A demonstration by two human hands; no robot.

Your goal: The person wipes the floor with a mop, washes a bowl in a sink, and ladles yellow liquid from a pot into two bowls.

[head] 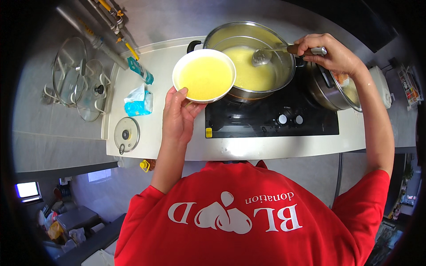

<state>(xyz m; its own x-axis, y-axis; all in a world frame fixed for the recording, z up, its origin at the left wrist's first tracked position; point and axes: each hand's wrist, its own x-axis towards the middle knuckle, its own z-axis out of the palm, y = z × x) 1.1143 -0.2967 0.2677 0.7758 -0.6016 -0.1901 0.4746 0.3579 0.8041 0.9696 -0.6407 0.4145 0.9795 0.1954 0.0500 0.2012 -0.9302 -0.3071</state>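
Note:
My left hand (181, 109) holds a white bowl (176, 69) by its near rim and underside. Yellow porridge-like liquid (206, 78) fills the bowl almost to the brim. Behind it, a large stainless steel pot (246, 28) stands on the black gas cooktop (246, 123), with more of the same liquid inside. The bowl overlaps the pot's left side in the picture. My right hand (324, 55) grips the brown handle of a metal ladle (262, 58). The ladle's head is inside the pot, over or at the liquid; whether it touches the surface I cannot tell.
A second steel pot (321, 88) with food in it stands on the right, under my forearm. On the left counter lie a blue tissue pack (138, 107), a teal packet (141, 70) and a glass lid (127, 135). More glass lids (70, 71) hang on a wall rack.

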